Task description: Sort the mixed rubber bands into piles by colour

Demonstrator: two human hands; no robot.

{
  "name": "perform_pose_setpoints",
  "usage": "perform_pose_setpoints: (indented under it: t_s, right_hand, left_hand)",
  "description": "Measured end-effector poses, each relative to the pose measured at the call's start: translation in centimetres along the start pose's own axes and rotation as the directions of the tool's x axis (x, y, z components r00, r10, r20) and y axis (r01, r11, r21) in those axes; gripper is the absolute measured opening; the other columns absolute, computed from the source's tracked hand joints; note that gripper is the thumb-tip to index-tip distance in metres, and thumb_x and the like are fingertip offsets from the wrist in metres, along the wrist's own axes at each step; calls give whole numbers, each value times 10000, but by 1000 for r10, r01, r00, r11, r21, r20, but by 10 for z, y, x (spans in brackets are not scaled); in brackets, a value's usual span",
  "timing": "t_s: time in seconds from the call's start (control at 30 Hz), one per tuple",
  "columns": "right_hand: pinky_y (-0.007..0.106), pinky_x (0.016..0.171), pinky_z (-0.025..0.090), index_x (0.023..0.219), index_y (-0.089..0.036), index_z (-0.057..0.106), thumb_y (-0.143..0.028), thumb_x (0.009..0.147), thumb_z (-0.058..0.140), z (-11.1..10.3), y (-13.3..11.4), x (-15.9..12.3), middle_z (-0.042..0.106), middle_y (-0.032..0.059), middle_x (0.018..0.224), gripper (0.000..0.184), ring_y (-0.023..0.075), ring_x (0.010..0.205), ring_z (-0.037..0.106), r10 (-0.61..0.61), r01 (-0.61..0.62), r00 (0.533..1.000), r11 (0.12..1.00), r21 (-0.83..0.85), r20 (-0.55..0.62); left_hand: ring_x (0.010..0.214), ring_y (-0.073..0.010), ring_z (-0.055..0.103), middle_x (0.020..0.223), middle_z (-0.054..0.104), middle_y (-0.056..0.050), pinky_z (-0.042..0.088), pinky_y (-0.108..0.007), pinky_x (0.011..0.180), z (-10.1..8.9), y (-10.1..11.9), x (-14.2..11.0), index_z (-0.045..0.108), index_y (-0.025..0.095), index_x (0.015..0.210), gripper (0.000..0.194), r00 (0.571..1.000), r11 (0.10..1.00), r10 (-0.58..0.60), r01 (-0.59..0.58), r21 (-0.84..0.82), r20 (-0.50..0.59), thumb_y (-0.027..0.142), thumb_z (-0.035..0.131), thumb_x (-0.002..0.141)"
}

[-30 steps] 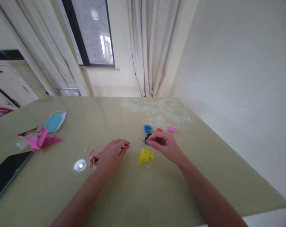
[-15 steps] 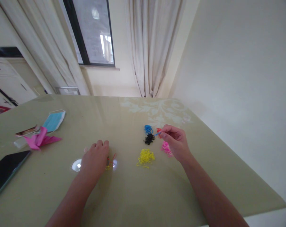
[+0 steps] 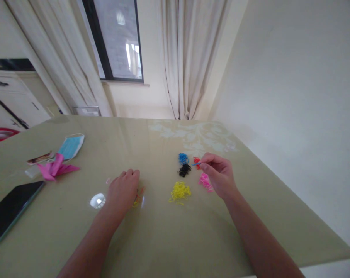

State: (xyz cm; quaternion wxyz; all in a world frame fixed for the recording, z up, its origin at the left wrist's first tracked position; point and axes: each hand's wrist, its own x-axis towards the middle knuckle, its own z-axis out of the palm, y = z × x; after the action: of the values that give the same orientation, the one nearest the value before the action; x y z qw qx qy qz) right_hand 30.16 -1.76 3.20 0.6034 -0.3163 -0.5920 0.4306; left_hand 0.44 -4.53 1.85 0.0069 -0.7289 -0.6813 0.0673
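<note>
Pale curtains [image 3: 189,58] hang beside a dark-framed window [image 3: 123,38] beyond the far edge of the worktop [image 3: 163,239], and a plain wall [image 3: 302,96] runs along its right edge.

Right of the worktop's middle, 5 piles of thin bands lie apart by colour, probably to keep the shades from mixing: the blue pile [image 3: 183,158] closest to the far edge, the black pile [image 3: 184,170] just nearer, the red pile [image 3: 196,159] and the pink pile [image 3: 205,182] towards the right edge, the yellow pile [image 3: 180,191] closest to the near edge. The right hand [image 3: 220,175] narrows to a pinch on 1 blue band [image 3: 195,164], whose free end points left across the view of the red pile; so slight a thing seems to suit a tip grip. The left hand [image 3: 123,189] arches, back upward, over a mixed cluster [image 3: 138,200]; its fingertips are hidden, so I cannot tell whether it holds anything.

Towards the left edge lie a phone [image 3: 15,208], a pink folded shape [image 3: 56,168] and a blue mask [image 3: 72,146], likely kept aside from the bands. Glossy, the surface carries pale leaf patterning [image 3: 192,133] near its far right corner.
</note>
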Motion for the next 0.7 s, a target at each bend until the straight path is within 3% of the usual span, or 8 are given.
perform_pose_setpoints:
  t_s: [0.13, 0.23, 0.3, 0.37, 0.47, 0.57, 0.7]
  right_hand:
    - [274, 632, 477, 814, -242, 790, -331, 818, 847, -4, 3, 4, 695, 8, 745, 105, 149, 687, 602, -32, 28, 998, 998, -64, -59]
    - [283, 601, 470, 863, -215, 790, -377, 837, 808, -11, 12, 9, 708, 22, 719, 165, 151, 630, 596, -15, -13, 994, 968, -251, -109]
    - [282, 549, 428, 885, -185, 791, -397, 859, 761, -14, 21, 16, 696, 27, 660, 216, 147, 561, 553, 13, -62, 993, 895, -442, -113]
    - [284, 541, 407, 875, -162, 797, -371, 873, 718, -15, 31, 25, 696, 36, 637, 223, 147, 541, 535, 45, -85, 996, 760, -645, -77]
    - [294, 607, 434, 836, -158, 810, -277, 853, 705, -9, 47, 43, 731, 59, 687, 160, 162, 601, 587, 91, -63, 996, 576, -815, -12]
    - [304, 649, 443, 780, -166, 812, -218, 821, 721, -1, 63, 59, 749, 76, 708, 112, 180, 648, 626, 100, -56, 995, 529, -847, -3]
    - [309, 631, 421, 701, -187, 799, -183, 816, 722, 3, 73, 69, 741, 91, 688, 138, 196, 650, 624, 87, -60, 996, 478, -876, -20]
  left_hand:
    - [1087, -324, 678, 1085, 707, -170, 532, -427, 869, 10, 0, 7, 673, 134, 1088, 260, 998, 1000, 10, -10, -10, -65, 152, 435, 986]
    - [1097, -324, 656, 1100, 711, -183, 507, -425, 893, 14, 3, 13, 680, 125, 1071, 289, 992, 999, 29, -34, -32, -126, 140, 401, 996]
    - [1072, -305, 653, 1076, 726, -170, 489, -412, 905, 15, 6, 17, 672, 132, 1074, 310, 986, 995, 29, -44, -92, -162, 119, 371, 1001]
    - [1027, -277, 659, 1025, 742, -143, 479, -388, 898, 15, 9, 20, 661, 149, 1076, 315, 981, 979, 24, -63, -195, -192, 109, 356, 1007]
    - [981, -244, 664, 998, 751, -105, 482, -358, 875, 16, 13, 25, 665, 175, 1035, 269, 967, 903, 25, -131, -410, -255, 150, 398, 1016]
    - [950, -216, 677, 1008, 762, -82, 495, -337, 859, 17, 16, 27, 683, 186, 976, 213, 952, 773, 20, -209, -599, -306, 181, 471, 998]
    - [950, -209, 701, 1019, 782, -88, 512, -337, 879, 20, 18, 29, 709, 180, 967, 200, 937, 671, 25, -274, -689, -347, 181, 510, 976]
